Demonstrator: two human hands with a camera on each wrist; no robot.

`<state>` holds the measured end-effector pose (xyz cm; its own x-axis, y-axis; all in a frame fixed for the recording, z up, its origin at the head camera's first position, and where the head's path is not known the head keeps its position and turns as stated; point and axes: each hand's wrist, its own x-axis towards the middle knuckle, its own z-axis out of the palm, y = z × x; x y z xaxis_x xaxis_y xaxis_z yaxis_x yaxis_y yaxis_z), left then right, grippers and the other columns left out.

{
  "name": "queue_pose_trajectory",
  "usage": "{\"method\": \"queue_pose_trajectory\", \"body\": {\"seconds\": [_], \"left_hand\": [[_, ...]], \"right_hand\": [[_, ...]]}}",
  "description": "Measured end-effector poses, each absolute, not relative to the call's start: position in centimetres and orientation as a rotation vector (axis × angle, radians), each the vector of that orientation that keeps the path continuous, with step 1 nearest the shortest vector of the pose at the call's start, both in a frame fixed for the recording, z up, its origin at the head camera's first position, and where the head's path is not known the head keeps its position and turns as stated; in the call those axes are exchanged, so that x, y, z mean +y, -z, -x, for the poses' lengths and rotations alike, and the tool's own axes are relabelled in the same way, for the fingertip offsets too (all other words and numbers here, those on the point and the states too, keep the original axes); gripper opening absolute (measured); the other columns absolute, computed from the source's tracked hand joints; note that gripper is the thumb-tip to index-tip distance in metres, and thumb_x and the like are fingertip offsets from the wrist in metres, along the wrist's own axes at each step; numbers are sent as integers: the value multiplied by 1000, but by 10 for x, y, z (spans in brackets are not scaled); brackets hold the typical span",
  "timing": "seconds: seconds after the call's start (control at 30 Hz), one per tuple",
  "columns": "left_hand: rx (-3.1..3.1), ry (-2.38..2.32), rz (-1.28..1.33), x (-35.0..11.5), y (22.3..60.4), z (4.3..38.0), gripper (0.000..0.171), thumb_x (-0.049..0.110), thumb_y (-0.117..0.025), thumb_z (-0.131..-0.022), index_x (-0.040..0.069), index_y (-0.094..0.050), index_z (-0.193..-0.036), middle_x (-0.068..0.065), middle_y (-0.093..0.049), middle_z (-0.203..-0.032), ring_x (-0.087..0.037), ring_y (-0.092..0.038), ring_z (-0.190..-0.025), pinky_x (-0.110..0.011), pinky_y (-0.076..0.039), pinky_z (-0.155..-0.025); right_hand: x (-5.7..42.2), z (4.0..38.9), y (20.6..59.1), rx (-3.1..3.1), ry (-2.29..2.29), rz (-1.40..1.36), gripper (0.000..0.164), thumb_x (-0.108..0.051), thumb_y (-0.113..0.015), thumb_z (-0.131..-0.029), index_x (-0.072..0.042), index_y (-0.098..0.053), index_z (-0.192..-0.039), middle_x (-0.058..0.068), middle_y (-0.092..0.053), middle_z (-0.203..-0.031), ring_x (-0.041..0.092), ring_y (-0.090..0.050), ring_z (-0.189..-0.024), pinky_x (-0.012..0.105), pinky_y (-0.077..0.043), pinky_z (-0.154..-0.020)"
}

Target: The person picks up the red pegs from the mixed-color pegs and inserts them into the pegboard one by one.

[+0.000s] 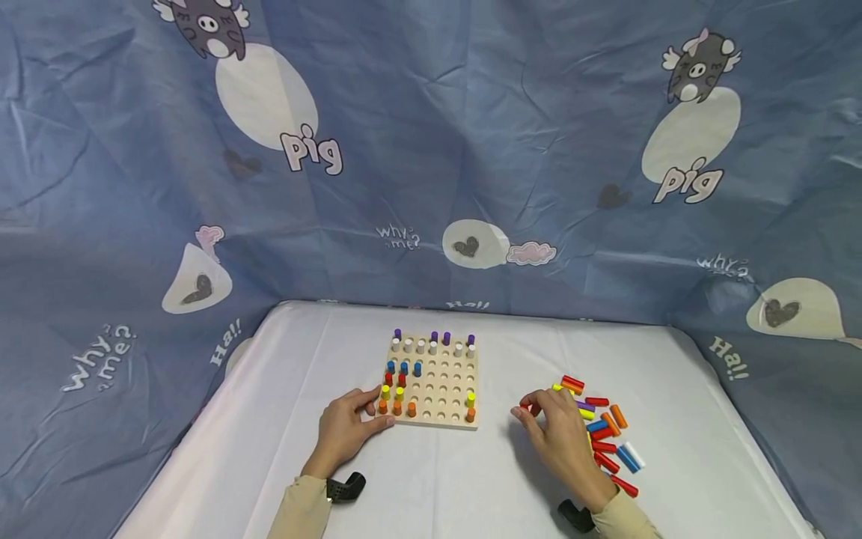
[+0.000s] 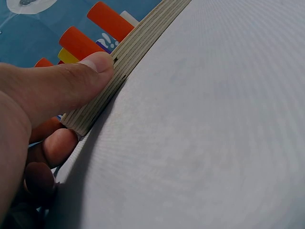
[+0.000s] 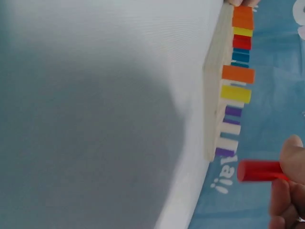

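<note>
A square wooden pegboard (image 1: 441, 425) with rows of holes lies on the white table, its pegs standing in purple, white, blue, red, yellow and orange. My left hand (image 1: 345, 428) grips the board's near left corner; in the left wrist view the thumb (image 2: 88, 78) presses the layered edge, with the fingers around the corner. Right of the board, my right hand (image 1: 555, 434) pinches a red peg (image 3: 259, 171) between thumb and fingertips, raised above the table. Loose pegs (image 1: 606, 448) in several colours lie beside and partly behind this hand.
White cloth (image 1: 431, 486) covers the table. Behind it hangs a blue printed curtain (image 1: 431, 150), which also runs down both sides. Several pegs, such as an orange one (image 1: 618, 416) and a white one (image 1: 634, 454), lie at the right of the pile.
</note>
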<state>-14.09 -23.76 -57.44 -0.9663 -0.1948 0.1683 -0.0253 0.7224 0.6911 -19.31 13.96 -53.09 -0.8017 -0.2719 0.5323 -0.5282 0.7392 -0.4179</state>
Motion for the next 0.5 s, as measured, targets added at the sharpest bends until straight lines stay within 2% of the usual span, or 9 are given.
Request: {"method": "queue_pose_trajectory", "body": {"seconds": [0.33, 0.5], "left_hand": [[-2694, 1088, -168, -237, 575, 140, 67, 39, -97, -76, 14, -75, -134, 10, -55, -75, -7, -40, -58, -25, -31, -58], [-2697, 1083, -180, -237, 576, 141, 67, 39, -97, -76, 14, -75, -134, 10, -55, -75, -8, -39, -59, -25, -31, -58]], "right_hand": [[110, 201, 526, -2364, -907, -693, 21, -9, -89, -85, -12, -74, -99, -3, -74, -87, 12, -53, -82, 28, -45, -69], [96, 204, 525, -2408, -956, -731, 22, -7, -91, -83, -14, -77, -98, -3, -78, -88, 13, -56, -81, 27, -45, -68]]}}
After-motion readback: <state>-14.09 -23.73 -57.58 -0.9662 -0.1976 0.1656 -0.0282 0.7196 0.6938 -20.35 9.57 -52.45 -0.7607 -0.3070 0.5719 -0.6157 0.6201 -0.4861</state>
